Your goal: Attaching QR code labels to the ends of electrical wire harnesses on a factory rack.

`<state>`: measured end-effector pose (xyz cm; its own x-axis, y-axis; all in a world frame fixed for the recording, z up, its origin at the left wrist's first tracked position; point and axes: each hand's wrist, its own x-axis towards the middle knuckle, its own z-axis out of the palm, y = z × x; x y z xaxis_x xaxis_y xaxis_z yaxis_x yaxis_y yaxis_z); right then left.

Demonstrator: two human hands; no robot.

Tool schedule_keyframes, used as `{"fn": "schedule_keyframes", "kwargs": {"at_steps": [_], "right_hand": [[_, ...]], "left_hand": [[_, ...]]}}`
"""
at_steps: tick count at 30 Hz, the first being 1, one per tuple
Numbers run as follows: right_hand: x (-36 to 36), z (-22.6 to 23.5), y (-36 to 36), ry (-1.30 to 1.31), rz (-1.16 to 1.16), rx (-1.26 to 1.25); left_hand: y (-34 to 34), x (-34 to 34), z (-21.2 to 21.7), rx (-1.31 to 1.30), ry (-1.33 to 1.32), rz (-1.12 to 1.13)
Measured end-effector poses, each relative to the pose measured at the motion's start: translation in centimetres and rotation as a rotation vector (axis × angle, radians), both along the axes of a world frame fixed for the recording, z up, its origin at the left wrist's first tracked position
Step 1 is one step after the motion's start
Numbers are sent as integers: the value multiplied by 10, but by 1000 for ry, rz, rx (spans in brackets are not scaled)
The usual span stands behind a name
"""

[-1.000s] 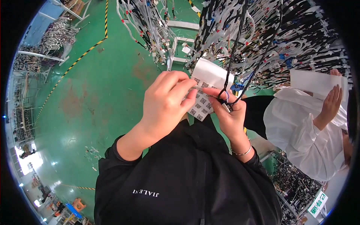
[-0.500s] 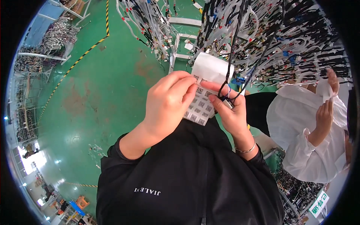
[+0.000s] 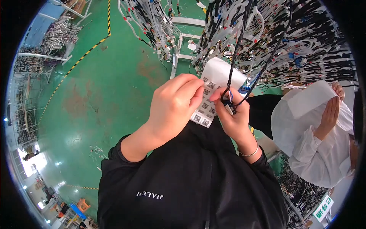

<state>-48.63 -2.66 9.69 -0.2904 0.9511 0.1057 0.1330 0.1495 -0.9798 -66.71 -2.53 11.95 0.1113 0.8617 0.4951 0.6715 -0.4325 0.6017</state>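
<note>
A white sheet of labels (image 3: 204, 107) printed with small square codes hangs in front of my chest, its blank upper part (image 3: 225, 72) folding back. My left hand (image 3: 171, 105) is closed in a pinch at the sheet's left edge, thumb and forefinger together. Whether a loosened label is between those fingertips, I cannot tell. My right hand (image 3: 236, 118) is closed around the end of a black wire harness (image 3: 231, 68), with a small white connector (image 3: 230, 109) by the thumb. Its curled forefinger and thumb tip lie over the sheet's right side.
Dense bundles of black and white wire harnesses (image 3: 305, 53) hang on a metal rack (image 3: 188, 21) ahead and to the right. On the right, a co-worker in a white top (image 3: 312, 149) holds a white sheet (image 3: 313, 98). Black-and-yellow tape (image 3: 85, 54) marks the green floor.
The label sheet has shifted slightly right and tilted. My right forefinger has curled back from near my left fingertips toward the thumb. The co-worker's white sheet has come up into plain view.
</note>
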Motion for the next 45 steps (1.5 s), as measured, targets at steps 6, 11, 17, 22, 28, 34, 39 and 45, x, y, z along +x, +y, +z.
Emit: {"fn": "schedule_keyframes", "kwargs": {"at_steps": [6, 11, 17, 22, 28, 34, 39, 45], "right_hand": [[5, 3, 5, -98, 13, 68], [6, 3, 5, -104, 15, 110], [7, -1, 7, -79, -4, 120], [9, 1, 6, -111, 3, 111], [8, -3, 4, -63, 7, 138], [13, -1, 3, -44, 24, 84], [16, 1, 3, -58, 40, 49], [24, 1, 2, -73, 88, 48]], "left_hand": [[3, -2, 7, -135, -48, -61], [7, 1, 5, -60, 14, -48], [11, -1, 5, -165, -143, -64], [11, -2, 11, -183, -84, -97], [11, -2, 13, -253, 15, -122], [11, -4, 15, -347, -159, -160], [18, -9, 15, -545, -217, -234], [31, -19, 3, -899, -489, -334]]}}
